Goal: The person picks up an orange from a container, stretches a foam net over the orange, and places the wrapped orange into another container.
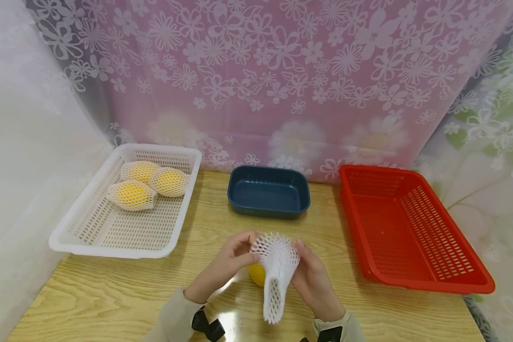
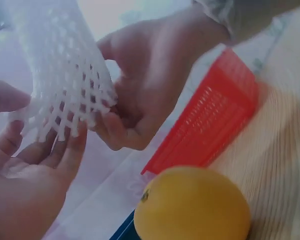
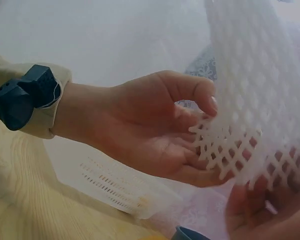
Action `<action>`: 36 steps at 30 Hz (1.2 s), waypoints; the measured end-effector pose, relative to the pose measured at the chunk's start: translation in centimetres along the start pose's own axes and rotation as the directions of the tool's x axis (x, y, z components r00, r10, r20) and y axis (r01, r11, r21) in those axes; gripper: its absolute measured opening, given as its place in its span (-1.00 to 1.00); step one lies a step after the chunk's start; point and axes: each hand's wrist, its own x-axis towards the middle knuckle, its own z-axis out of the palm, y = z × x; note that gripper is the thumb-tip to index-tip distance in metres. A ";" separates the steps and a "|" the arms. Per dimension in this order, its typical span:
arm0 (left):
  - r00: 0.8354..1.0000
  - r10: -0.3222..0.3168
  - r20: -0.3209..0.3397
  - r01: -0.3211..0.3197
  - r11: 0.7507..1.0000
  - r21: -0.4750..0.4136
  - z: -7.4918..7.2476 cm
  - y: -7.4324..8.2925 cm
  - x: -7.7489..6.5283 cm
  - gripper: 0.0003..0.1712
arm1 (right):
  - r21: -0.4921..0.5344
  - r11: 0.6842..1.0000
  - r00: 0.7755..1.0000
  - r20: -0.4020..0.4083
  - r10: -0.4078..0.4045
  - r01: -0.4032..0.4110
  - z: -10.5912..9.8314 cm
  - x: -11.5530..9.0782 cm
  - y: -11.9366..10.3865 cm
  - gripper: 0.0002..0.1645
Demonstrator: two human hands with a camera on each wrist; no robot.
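Observation:
A white foam net sleeve (image 1: 280, 263) is held between my two hands above the table, its frayed mouth spread away from me and its narrow tube hanging toward me. My left hand (image 1: 226, 261) pinches the left side of the mouth with thumb and fingers. On the opposite side, my right hand (image 1: 314, 280) grips the edge, fingers partly hidden behind the mesh in the head view. Below the sleeve lies a bare yellow mango (image 2: 192, 205), mostly covered by the net in the head view.
At the left, a white basket (image 1: 181, 223) holds 3 yellow fruits (image 1: 132, 194) in foam nets. A dark blue tray (image 1: 267, 211) stands at the back middle, and a red basket (image 1: 359, 237) at the right. A floral curtain (image 1: 256, 85) hangs behind the wooden table (image 1: 111, 294).

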 end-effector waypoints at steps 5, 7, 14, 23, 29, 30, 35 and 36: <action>0.999 0.023 0.042 -0.010 0.957 -0.291 -0.4 0.2 0.1 -0.80 | 0.193 0.978 0.996 0.029 -0.088 0.081 0.5 0.1 -0.4 -0.44; 0.998 0.020 0.067 0.006 0.927 -0.374 -0.5 0.4 0.1 -0.70 | 0.257 0.965 0.997 0.026 -0.069 0.060 0.7 0.1 -0.6 -0.43; 0.956 -0.247 0.156 0.291 0.847 -0.446 -0.1 1.3 0.1 -0.62 | 0.277 0.959 0.997 -0.017 0.070 -0.062 1.2 0.1 -1.2 -0.48; 0.881 -0.361 0.304 0.445 0.850 -0.281 0.1 0.8 -0.2 -0.65 | 0.199 0.970 0.966 -0.187 0.178 -0.140 2.4 0.4 -2.2 -0.56; 0.938 -0.252 0.239 0.323 0.884 -0.337 -0.3 0.7 -0.2 -0.72 | 0.002 0.986 0.985 -0.019 0.169 -0.169 0.6 0.4 -1.1 -0.49; 0.952 -0.224 0.210 0.288 0.888 -0.360 -0.3 0.7 -0.2 -0.67 | -0.011 0.985 0.984 0.049 0.173 -0.173 0.2 0.3 -0.8 -0.51; 0.982 -0.164 0.092 0.188 0.865 -0.466 -0.5 0.7 -0.2 -0.60 | -0.073 0.983 0.930 0.318 0.185 -0.170 -1.1 -0.1 0.2 -0.59; 0.980 -0.186 0.071 0.198 0.859 -0.472 -0.5 0.6 -0.1 -0.61 | -0.070 0.984 0.931 0.318 0.179 -0.165 -1.2 -0.2 0.2 -0.63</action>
